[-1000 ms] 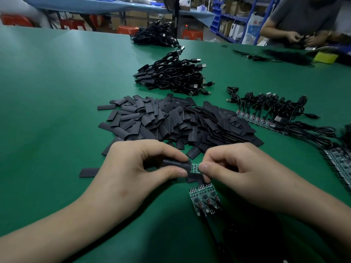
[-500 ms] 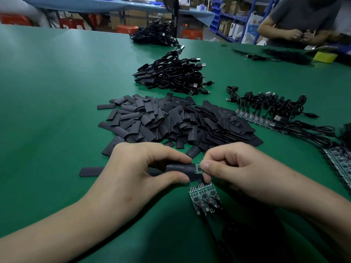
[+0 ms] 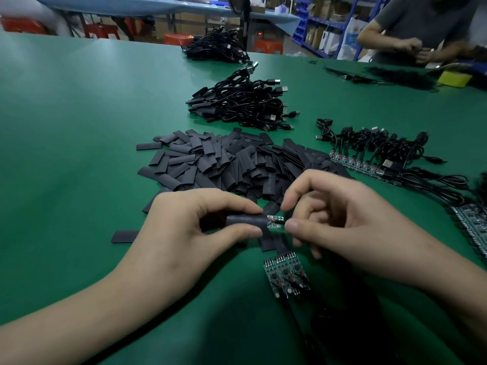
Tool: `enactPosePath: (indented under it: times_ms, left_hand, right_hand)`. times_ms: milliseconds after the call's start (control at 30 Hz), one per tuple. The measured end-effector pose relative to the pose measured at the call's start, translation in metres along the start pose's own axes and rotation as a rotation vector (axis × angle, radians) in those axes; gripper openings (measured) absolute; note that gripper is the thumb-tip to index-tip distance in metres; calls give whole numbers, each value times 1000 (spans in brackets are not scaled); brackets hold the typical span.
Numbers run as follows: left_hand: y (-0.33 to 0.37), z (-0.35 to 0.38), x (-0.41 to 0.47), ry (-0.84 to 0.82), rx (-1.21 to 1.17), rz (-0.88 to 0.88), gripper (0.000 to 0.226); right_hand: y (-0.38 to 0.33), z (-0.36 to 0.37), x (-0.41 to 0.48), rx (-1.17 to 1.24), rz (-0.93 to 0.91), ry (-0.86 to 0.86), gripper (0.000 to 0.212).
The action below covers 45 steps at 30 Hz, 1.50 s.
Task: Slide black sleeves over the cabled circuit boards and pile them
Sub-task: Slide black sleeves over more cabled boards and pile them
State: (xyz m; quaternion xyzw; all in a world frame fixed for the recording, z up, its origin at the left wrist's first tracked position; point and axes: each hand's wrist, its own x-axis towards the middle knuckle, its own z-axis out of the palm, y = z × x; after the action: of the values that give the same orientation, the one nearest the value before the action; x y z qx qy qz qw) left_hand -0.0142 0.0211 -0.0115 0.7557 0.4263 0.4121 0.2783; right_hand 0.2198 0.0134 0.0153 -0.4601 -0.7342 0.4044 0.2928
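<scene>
My left hand [image 3: 184,233] pinches a black sleeve [image 3: 246,220] between thumb and forefinger above the green table. A small green circuit board [image 3: 275,222] with red wire sticks out of the sleeve's right end. My right hand [image 3: 342,222] is at that end, thumb tip and forefinger touching the board's edge, the other fingers curled. Below the hands lie a few bare cabled boards [image 3: 286,275]. A big heap of flat black sleeves [image 3: 232,162] spreads just beyond the hands. Behind it sits a pile of sleeved boards with USB cables [image 3: 242,101].
A row of cabled bare boards [image 3: 369,159] lies at the right, more boards [image 3: 471,227] at the right edge. One loose sleeve [image 3: 123,236] lies left of my left hand. Another cable pile [image 3: 216,48] sits far back. A person [image 3: 421,30] works at the far right corner.
The sleeve has slid further right over the board, then my right hand loosened; its fingers now spread at the board's exposed end instead of pinching it tightly.
</scene>
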Motion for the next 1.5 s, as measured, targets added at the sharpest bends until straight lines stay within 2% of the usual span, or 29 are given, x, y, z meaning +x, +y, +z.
enactPosePath:
  times_ms: [100,200,800,1067,1200,1300,1400,1500]
  left_hand:
    - [-2,-1,-1,30,-28,-23,20]
    - [-2,0,-1,33,-28,-4,19]
    - [1,0,-2,62,-26,94,19]
    - [-1,1,-2,49,-16,114,19]
    - [-2,1,-1,102,-93,103,20]
    - [-3,-1,0,119,-9,134,21]
    - [-5,-1,2,199,62,118,26]
    - [-5,0,3,239,81,114,28]
  right_hand:
    - [-1,2,-1,-158,-111,126,15]
    - [-2,7,-1,-231,-180,183,13]
    - [-6,13,-3,-392,-310,262,10]
    - [-5,21,-3,-234,-285,249,14]
    - [-4,17,-3,-100,-167,182,11]
    - [-2,14,-2,-82,-121,121,6]
    - [-3,19,-3,-102,-149,188,10]
    - [-4,25,-6,-236,-226,301,9]
